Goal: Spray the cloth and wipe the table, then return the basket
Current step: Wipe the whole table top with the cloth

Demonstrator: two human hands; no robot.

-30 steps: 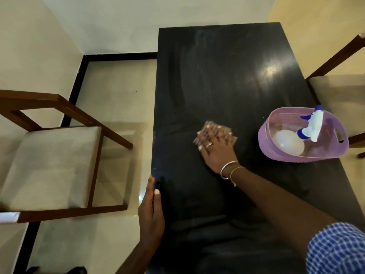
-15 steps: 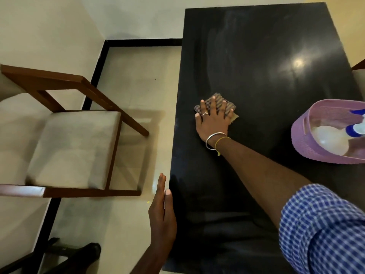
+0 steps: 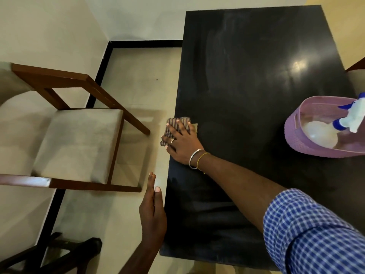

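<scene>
A black table (image 3: 256,80) fills the middle and right of the head view. My right hand (image 3: 182,144) lies flat on a striped brown cloth (image 3: 174,124) at the table's left edge, and part of the cloth hangs past that edge. My left hand (image 3: 153,212) rests with straight fingers against the left side of the table, nearer to me, holding nothing. A purple basket (image 3: 296,143) stands on the right of the table, with a white spray bottle (image 3: 324,131) with a blue nozzle lying in it.
A wooden chair with a beige seat (image 3: 79,143) stands left of the table, across a strip of tiled floor. Another chair's corner (image 3: 355,76) shows at the right edge. Dark furniture legs (image 3: 65,254) sit at the bottom left.
My right hand has slid the cloth leftward across the table to its left edge. My left hand has kept its place at the table's side. The view has shifted left.
</scene>
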